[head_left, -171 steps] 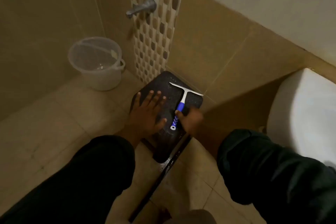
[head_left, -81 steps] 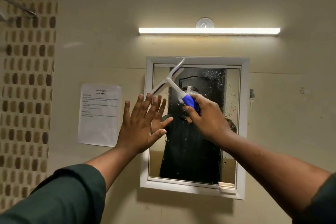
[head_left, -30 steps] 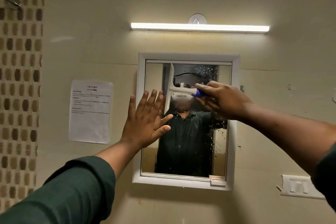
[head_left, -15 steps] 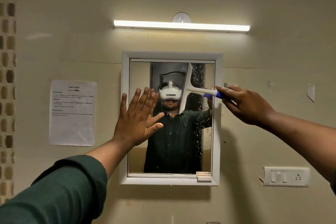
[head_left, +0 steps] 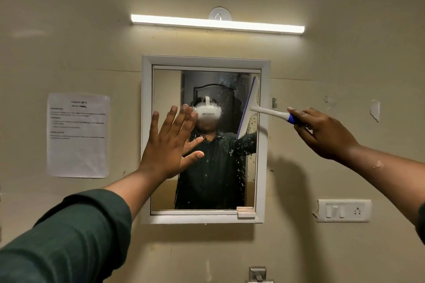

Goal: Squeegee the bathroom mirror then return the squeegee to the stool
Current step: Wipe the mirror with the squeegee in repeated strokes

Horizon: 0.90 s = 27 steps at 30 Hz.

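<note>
A white-framed mirror (head_left: pixel 147 135) hangs on the beige wall, its glass speckled with water drops at the right and lower middle. My right hand (head_left: pixel 322 132) grips the blue end of a white squeegee (head_left: pixel 249 108). The squeegee's blade stands almost upright against the glass at the mirror's right edge. My left hand (head_left: pixel 170 147) lies flat with spread fingers on the left part of the mirror. The stool is out of sight.
A lit tube light (head_left: pixel 217 24) runs above the mirror. A printed paper sheet (head_left: pixel 78 135) is stuck to the wall on the left. A white switch plate (head_left: pixel 343 210) sits low on the right. A metal fitting (head_left: pixel 257 273) shows at the bottom edge.
My right hand has drawn the squeegee across the glass from the left side to the right edge. The left hand has stayed flat on the mirror.
</note>
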Available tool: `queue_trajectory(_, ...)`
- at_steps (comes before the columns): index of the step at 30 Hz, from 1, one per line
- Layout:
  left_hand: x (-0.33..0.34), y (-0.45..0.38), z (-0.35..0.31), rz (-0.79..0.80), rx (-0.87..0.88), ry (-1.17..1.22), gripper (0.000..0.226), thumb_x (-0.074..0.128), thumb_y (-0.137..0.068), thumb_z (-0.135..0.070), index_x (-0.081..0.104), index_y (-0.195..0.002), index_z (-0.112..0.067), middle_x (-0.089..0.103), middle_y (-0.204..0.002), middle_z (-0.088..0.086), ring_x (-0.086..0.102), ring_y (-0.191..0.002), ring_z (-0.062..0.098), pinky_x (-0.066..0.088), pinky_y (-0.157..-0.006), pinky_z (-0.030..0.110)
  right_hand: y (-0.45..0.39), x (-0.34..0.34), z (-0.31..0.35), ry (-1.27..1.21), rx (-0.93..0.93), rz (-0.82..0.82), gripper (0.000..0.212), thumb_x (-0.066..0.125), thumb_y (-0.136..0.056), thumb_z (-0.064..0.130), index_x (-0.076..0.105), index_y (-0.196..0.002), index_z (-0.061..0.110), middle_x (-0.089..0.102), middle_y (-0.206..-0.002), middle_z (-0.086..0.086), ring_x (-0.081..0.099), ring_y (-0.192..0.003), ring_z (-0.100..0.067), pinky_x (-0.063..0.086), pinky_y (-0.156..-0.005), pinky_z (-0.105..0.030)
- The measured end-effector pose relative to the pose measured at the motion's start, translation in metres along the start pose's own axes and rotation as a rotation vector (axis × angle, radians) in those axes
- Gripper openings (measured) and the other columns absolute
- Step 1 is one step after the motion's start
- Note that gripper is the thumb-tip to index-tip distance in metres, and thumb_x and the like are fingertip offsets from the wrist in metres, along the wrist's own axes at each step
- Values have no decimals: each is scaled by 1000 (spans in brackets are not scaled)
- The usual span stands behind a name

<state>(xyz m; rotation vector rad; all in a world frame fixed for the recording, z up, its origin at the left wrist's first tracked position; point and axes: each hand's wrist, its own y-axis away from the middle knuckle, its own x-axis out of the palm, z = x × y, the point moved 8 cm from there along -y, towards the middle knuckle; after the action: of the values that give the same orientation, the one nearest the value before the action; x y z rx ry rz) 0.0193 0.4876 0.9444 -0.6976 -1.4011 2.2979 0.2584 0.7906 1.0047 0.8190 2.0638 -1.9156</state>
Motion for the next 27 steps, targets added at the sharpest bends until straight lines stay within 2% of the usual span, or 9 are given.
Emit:
queue_trajectory(3,-4,1,4,-9,-6,11,97,15,-100,-83,8,-174,-20,-5,-182,8,-4,-168,33,-17,-129,61,3,-2,-3,-1,19,2,49,56,-104,23,52,-153,28,56,-102,8,55,-75,-24,51,-61,-39)
queue_trajectory(8,-13,4,14,-14,-18,-5,97,15,-100,-82,12,-174,-20,-5,-182,8,-3,-168,33,-20,-129,59,10,-8,-9,21,34,-1,50,57,-103,22,52,-153,27,61,-107,3,56,-79,-26,54,-64,-42)
queue_trajectory(15,-12,7,10,16,-6,3,99,11,-100,-83,13,-174,-18,-4,-182,9,-3,-168,33,-19,-129,59,20,-15,-7,34,25,-74,48,60,-102,20,56,-149,25,65,-110,1,60,-84,-26,53,-63,-38)
queue_trajectory(21,-10,2,-4,40,-19,39,101,8,-99,-84,11,-174,-15,-5,-182,9,-6,-168,32,-19,-129,59,-1,0,59,-81,-55,-73,49,55,-106,29,48,-155,25,63,-118,0,60,-87,-18,57,-66,-40)
queue_trajectory(25,-16,3,1,5,-26,64,104,9,-99,-85,13,-173,-13,-6,-182,9,-8,-168,31,-18,-130,58,-12,21,119,-89,-163,13,54,46,-106,39,41,-159,30,62,-122,0,54,-86,-11,47,-64,-22)
queue_trajectory(27,-17,6,6,7,-22,65,106,8,-97,-86,13,-173,-13,-5,-182,9,-7,-168,31,-18,-130,58,-14,33,142,-75,-208,49,55,52,-107,35,38,-160,32,62,-126,1,55,-88,-11,47,-67,-21)
